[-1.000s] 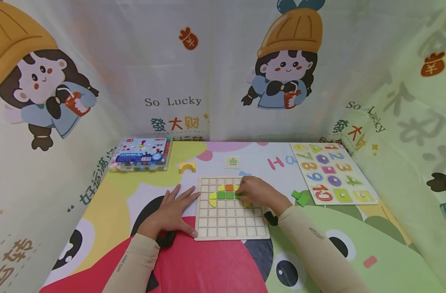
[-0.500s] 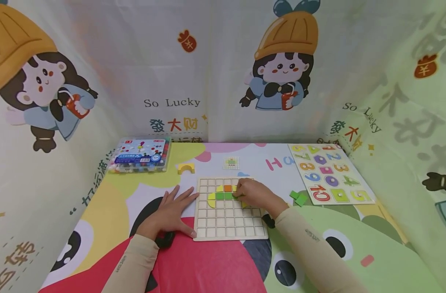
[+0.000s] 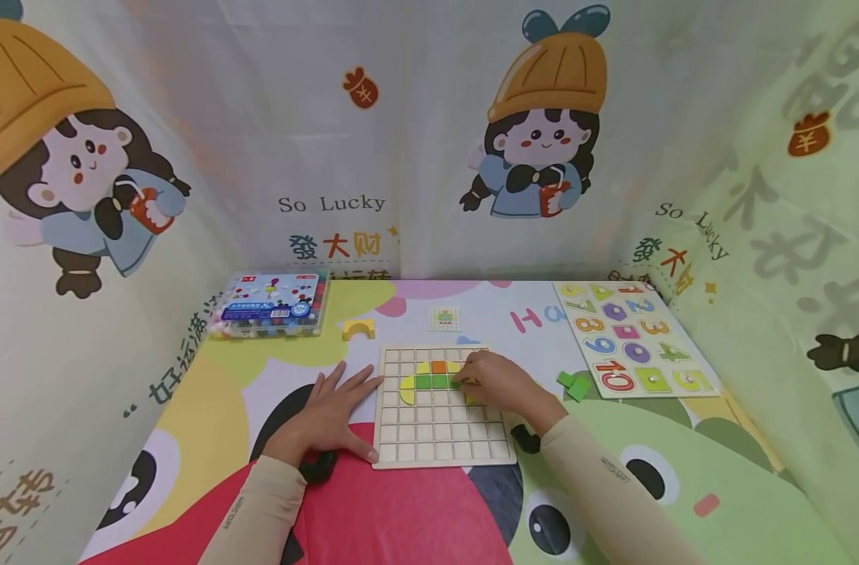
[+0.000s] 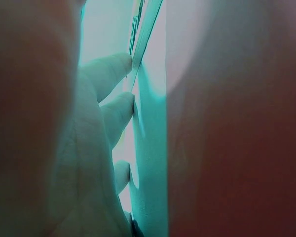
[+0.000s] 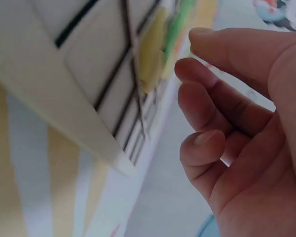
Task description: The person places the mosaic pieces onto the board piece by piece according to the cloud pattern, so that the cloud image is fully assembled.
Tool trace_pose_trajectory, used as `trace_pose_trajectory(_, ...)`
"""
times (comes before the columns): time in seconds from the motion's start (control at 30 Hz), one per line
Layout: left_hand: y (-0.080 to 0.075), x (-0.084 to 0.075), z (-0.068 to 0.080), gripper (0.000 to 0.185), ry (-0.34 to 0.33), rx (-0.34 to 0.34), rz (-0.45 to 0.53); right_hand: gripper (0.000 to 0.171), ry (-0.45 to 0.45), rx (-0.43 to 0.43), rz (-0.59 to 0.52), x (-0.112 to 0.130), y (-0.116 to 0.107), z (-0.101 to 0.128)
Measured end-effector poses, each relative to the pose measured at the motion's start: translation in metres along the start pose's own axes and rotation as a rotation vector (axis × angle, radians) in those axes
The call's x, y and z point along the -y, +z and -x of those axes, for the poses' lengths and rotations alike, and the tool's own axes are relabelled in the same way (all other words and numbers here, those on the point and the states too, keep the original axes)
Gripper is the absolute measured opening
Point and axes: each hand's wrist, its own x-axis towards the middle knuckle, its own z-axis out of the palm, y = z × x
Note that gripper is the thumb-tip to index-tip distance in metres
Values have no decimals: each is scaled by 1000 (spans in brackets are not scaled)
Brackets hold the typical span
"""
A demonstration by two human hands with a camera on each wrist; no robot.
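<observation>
Your left hand (image 3: 328,416), fingers spread flat, steadies the grid board (image 3: 439,447) while your right hand (image 3: 496,382) pinches a green tile (image 3: 460,382) into its square.

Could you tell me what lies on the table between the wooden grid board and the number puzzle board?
In the head view, two loose green pieces lie on the mat between the wooden grid board and the number puzzle board, just beyond the right hand.

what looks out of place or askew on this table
Nothing looks damaged or spilled. The grid board lies square, steadied by the left hand. Only strays: two green pieces and a yellow arch block lie loose on the mat.
</observation>
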Motion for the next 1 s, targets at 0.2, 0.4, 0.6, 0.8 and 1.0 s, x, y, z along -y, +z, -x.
trace_pose_trajectory(0.2, 1, -1, -1, 126, 5, 5, -5, 18, 23, -69, -70, -10, -6, 35)
trace_pose_trajectory(0.4, 2, -2, -1, 127, -2, 9, -1, 17, 53, -121, -76, -25, -4, 68)
trace_pose_trajectory(0.6, 4, 1, -2, 127, 10, 14, -4, 17, 77, -172, -93, -40, -12, 94)
trace_pose_trajectory(0.8, 4, 3, -2, 128, 13, 6, -13, 17, 148, -227, -118, -58, -16, 105)
trace_pose_trajectory(1.0, 3, 4, -3, 128, 19, 3, -22, 19, 282, -330, -48, -81, -9, 110)
